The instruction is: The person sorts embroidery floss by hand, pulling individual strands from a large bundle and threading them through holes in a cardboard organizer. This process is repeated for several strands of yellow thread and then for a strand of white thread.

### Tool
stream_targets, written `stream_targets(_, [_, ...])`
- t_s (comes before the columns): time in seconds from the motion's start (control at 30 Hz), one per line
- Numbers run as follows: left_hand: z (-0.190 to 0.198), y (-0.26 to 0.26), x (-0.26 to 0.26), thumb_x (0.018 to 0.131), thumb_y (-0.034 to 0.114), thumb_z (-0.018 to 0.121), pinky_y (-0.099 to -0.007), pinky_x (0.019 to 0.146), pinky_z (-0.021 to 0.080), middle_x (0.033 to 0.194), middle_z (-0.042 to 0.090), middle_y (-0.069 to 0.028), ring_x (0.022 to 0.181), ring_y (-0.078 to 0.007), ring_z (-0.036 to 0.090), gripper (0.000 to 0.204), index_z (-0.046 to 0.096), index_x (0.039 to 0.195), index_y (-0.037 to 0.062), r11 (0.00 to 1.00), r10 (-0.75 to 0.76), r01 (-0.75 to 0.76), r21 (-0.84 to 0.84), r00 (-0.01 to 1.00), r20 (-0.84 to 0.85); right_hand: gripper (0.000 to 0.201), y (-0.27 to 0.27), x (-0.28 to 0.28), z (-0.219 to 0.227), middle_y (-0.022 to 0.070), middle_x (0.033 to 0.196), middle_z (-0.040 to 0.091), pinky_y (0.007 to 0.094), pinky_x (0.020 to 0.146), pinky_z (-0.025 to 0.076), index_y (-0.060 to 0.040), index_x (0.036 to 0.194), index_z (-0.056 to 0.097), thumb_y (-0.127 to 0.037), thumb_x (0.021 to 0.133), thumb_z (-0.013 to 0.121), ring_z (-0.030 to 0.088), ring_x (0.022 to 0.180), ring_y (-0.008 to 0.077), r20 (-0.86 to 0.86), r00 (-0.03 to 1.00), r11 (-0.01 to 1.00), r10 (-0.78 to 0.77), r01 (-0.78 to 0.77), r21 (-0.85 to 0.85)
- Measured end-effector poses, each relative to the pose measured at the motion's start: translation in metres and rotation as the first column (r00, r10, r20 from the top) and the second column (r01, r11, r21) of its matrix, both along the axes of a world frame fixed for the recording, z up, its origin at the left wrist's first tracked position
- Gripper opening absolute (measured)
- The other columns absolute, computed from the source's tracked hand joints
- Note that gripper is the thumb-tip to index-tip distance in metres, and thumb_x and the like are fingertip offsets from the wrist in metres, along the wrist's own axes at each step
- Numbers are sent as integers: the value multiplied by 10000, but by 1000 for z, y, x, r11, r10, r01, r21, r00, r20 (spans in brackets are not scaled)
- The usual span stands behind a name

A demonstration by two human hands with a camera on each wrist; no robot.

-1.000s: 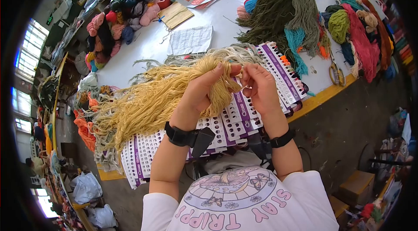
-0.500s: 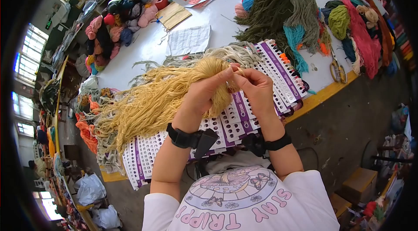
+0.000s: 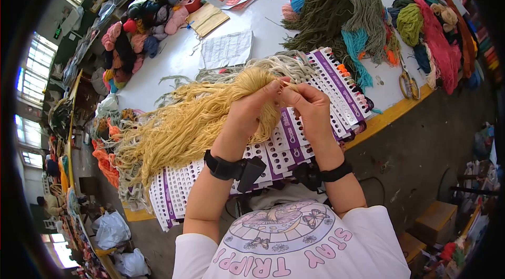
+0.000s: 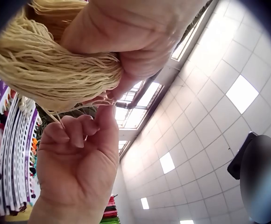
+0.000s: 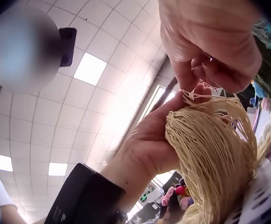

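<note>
A thick hank of pale yellow thread (image 3: 173,126) lies across the heap, its looped end raised in my left hand (image 3: 244,113). That hand's thumb and fingers wrap the looped end (image 4: 56,70), with the thumb over the top. My right hand (image 3: 314,113) is close beside it, fingers curled. Between its thumb and index fingertip it pinches a few thin strands (image 5: 189,95) at the hank's end, right at the left fingertips. In the left wrist view the right hand (image 4: 79,163) has its other fingers folded toward the palm.
Under the hank lie white punched thread cards (image 3: 176,189) with purple bands and grey thread (image 3: 289,68). Scissors (image 3: 408,83) rest near the table's yellow edge. Behind are a written sheet (image 3: 227,49), a dark green hank (image 3: 326,16) and a pile of coloured skeins (image 3: 152,26).
My right hand has shifted from holding a loose strand apart to pinching strands against the left fingertips. The left hand keeps its grip on the hank.
</note>
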State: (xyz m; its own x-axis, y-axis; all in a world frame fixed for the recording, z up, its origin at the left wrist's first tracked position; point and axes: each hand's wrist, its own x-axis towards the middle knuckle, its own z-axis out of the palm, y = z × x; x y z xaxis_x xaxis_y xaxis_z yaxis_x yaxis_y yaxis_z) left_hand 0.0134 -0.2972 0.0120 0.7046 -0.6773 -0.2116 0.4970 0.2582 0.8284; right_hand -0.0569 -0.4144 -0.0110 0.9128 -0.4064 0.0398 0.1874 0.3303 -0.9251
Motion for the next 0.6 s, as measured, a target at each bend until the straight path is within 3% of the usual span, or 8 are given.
stream_targets(0.17, [-8, 3, 7, 848, 178, 530, -235, 676, 462, 911, 600, -68, 800, -129, 570, 285, 556, 1043, -28, 998, -47, 44, -50, 998, -49, 139, -16, 1, -16, -2, 683, 584, 171, 533, 411, -4, 854, 640, -126, 797, 605, 514, 620, 48, -34, 988, 961, 152, -140, 239])
stream_targets(0.27, [-4, -3, 2, 851, 175, 524, -239, 685, 463, 933, 593, -77, 807, -132, 568, 293, 545, 1056, -32, 1000, 0, 0, 4, 1000, 17, 129, -5, 2, 2, -7, 675, 583, 177, 546, 407, 7, 836, 638, -111, 791, 607, 500, 611, 34, -44, 996, 992, 83, -79, 102])
stream_targets(0.37, [-7, -5, 2, 855, 174, 517, -237, 694, 463, 966, 583, -87, 833, -133, 565, 303, 532, 1072, -37, 998, 0, 1, -63, 1000, 5, 131, -2, 4, -1, -8, 686, 584, 181, 564, 410, 15, 831, 636, -108, 791, 611, 495, 619, 28, -70, 996, 999, 52, -52, 1])
stream_targets(0.57, [-6, -2, 4, 855, 155, 518, -237, 699, 461, 968, 576, -95, 835, -133, 562, 302, 520, 1085, -40, 1000, -21, 21, -2, 995, 93, 144, -3, 1, 3, -4, 716, 591, 174, 563, 402, 22, 841, 631, -114, 801, 604, 486, 626, 26, -123, 992, 985, 2, -23, -169])
stream_targets(0.6, [-7, -2, 5, 853, 150, 521, -239, 702, 462, 962, 578, -93, 832, -132, 563, 289, 525, 1071, -39, 1000, -17, 16, 9, 995, 102, 135, -3, 1, 3, -8, 719, 584, 175, 558, 397, 18, 840, 627, -109, 803, 599, 481, 621, 28, -103, 994, 993, 21, -33, -116])
